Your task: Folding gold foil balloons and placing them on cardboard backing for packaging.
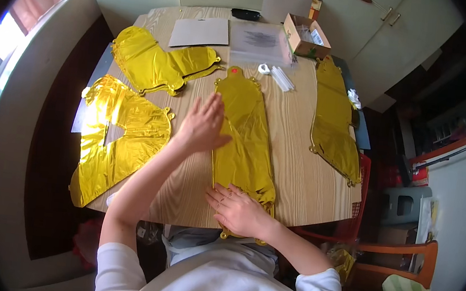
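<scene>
A flat, shiny gold foil balloon, long with small tabs along its edges and a red spot at its far end, lies lengthwise in front of me. My left hand is over its left edge with the fingers stretched out; whether it touches the foil I cannot tell. On the crumpled near end rests my right hand, palm down and fingers spread. To the left are a bent gold foil balloon and, nearer me, another gold foil balloon with a slit-like opening. One more gold foil balloon lies along the right edge.
Beyond the middle balloon are a white tape roll, white sticks, a clear plastic bag and a grey-white board. An open cardboard box stands at the wooden table's far right. A wooden chair is at right.
</scene>
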Available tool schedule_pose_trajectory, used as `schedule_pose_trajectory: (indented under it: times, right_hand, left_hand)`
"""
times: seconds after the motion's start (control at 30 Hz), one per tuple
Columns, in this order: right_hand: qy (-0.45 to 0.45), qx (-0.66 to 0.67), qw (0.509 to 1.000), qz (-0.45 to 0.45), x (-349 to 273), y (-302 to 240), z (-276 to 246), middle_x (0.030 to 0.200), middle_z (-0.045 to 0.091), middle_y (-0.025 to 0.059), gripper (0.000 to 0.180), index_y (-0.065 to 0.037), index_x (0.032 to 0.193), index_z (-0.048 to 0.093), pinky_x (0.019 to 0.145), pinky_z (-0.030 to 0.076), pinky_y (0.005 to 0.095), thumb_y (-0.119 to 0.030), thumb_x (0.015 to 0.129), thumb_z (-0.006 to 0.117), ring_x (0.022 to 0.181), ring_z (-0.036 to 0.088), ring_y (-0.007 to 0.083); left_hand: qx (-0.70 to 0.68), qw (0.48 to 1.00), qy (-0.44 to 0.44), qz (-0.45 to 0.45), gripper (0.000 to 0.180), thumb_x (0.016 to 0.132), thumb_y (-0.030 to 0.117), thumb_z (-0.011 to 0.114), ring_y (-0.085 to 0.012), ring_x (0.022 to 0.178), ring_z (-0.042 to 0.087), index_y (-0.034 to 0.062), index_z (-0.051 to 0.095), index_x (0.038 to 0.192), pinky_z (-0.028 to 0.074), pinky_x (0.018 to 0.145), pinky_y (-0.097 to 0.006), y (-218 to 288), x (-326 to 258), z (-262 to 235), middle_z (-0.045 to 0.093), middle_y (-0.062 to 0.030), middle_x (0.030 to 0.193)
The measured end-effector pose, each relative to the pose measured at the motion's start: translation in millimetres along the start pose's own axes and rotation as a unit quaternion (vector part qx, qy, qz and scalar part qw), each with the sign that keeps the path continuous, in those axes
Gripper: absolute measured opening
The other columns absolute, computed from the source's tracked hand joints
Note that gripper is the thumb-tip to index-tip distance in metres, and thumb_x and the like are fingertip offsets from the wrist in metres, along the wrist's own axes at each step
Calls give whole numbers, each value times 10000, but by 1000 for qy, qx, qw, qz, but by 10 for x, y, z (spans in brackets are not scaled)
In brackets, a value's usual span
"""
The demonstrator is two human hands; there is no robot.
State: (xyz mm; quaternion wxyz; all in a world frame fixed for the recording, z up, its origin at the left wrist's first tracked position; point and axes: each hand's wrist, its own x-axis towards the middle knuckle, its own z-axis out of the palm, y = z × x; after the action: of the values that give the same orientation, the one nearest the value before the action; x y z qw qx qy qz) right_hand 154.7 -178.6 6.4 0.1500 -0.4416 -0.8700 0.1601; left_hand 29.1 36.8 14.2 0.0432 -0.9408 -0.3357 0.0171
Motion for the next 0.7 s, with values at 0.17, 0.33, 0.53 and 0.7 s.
schedule_pose_trajectory:
  times: [0.17, 0.33, 0.53, 0.7]
  right_hand:
    - [16, -9, 1000, -21, -18, 19, 28, 1394, 532, 126, 472, -15, 1301, 561, 1137, 320, 449, -271, 905, 590, 1336, 459, 255]
    - [175, 16, 982, -63, -200, 2, -339, 1174, 669, 133, 366, -14, 1193, 646, 975, 502, 416, -135, 847, 651, 1099, 643, 283]
    - [205, -48, 973, 89, -527, 971, -541, 1215, 668, 98, 289, -79, 1158, 690, 1005, 460, 423, -102, 877, 623, 1189, 597, 266]
    - [157, -44, 981, 102, -553, 1178, -439, 1271, 647, 44, 290, -149, 1168, 703, 1105, 379, 414, -173, 884, 651, 1284, 529, 225]
  left_hand:
    - [-122, 988, 38, 89, 978, 855, 690, 502, -417, 1443, 232, -62, 327, 1457, 188, 1169, -537, 541, -315, 57, 275, -286, 1527]
    - [-110, 988, 68, 88, 992, 831, 724, 497, -416, 1444, 226, -18, 336, 1468, 170, 1161, -568, 545, -383, 148, 292, -270, 1524]
    - [-115, 987, 67, 89, 993, 825, 730, 495, -410, 1449, 214, -14, 346, 1465, 154, 1166, -561, 582, -371, 102, 302, -259, 1522]
    - [-125, 985, 69, 100, 928, 839, 660, 551, -417, 1443, 225, -10, 365, 1453, 164, 1166, -553, 577, -400, 83, 308, -243, 1524]
